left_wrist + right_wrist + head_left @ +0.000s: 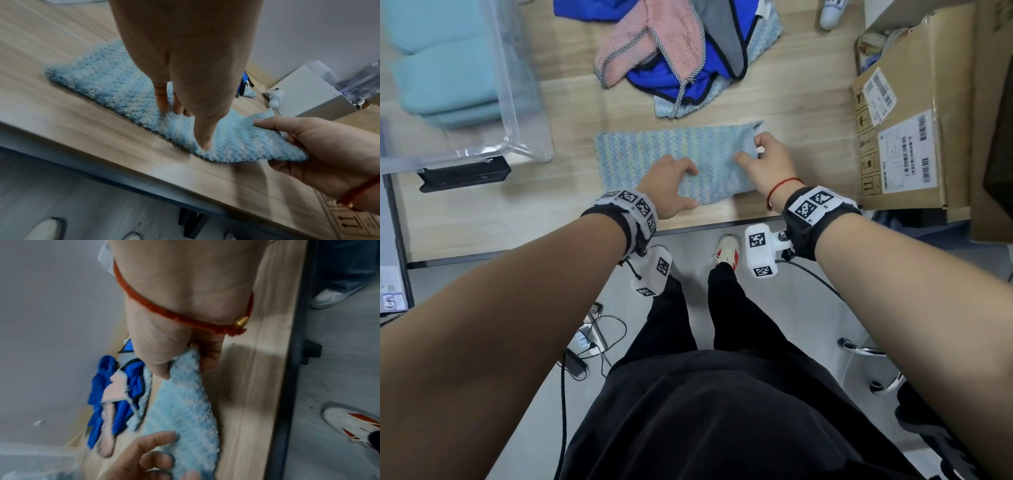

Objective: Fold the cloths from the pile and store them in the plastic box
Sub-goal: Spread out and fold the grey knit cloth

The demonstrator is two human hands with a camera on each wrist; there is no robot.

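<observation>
A light blue fluffy cloth (654, 161) lies as a long strip near the front edge of the wooden table (517, 212). My left hand (671, 188) presses on its middle with spread fingertips (162, 105) and its thumb down. My right hand (763, 154) pinches the strip's right end, thumb on top and fingers underneath, and holds that end (257, 141) a little off the table. The pile (678, 51) of pink, blue, grey and light blue cloths sits behind. A clear plastic box (517, 137) at the left holds folded pale blue cloths.
A large cardboard box (914, 120) stands at the table's right end, close to my right hand. A black flat object (465, 174) lies in front of the plastic box. The table's front edge runs just behind my wrists.
</observation>
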